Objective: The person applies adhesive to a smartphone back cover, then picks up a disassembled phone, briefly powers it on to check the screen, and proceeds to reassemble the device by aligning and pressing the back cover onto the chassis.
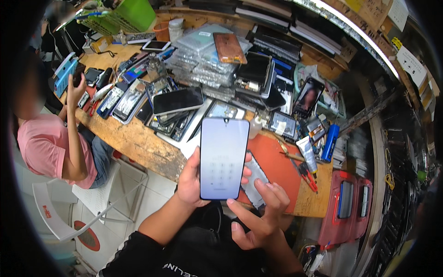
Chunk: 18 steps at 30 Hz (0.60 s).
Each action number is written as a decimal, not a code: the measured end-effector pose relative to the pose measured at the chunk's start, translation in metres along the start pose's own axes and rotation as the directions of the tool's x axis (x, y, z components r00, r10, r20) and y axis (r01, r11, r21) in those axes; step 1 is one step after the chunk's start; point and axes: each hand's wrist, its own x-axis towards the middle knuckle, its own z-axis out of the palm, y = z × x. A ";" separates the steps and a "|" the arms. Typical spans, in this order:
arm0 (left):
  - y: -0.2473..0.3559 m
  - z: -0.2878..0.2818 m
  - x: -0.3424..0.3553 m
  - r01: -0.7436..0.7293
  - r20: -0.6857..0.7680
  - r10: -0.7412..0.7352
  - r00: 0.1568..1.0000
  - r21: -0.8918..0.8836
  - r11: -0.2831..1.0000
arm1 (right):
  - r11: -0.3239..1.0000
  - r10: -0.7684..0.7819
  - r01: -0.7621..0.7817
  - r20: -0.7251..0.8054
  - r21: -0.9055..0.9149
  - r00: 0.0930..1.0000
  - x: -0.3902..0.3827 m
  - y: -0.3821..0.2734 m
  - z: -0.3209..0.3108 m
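My left hand [188, 182] grips a smartphone [223, 147] upright from behind, fingers round both sides, its pale screen showing a faint keypad. My right hand [260, 217] is open at the phone's lower right, index finger extended with its tip at the bottom edge; whether it touches is unclear. Beneath the phone and right hand lie a red-orange mat [281, 171] and a grey phone-sized piece [253, 187], partly hidden. Red-handled pliers [307, 180], a white tube [305, 152] and a blue cylinder [328, 143] lie to the right.
The wooden bench [129, 138] holds several phones, disassembled parts and stacked bagged items [198, 62]. A co-worker in pink [50, 147] holds a dark object at the left, by a white chair [97, 198]. A red plastic case [341, 212] stands right; a green basket [131, 16] sits behind.
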 end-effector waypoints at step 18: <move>-0.002 -0.006 -0.003 -0.020 0.082 0.024 0.996 -0.047 0.999 | 1.000 -0.007 0.007 -0.042 -0.011 0.999 0.001 -0.004 0.013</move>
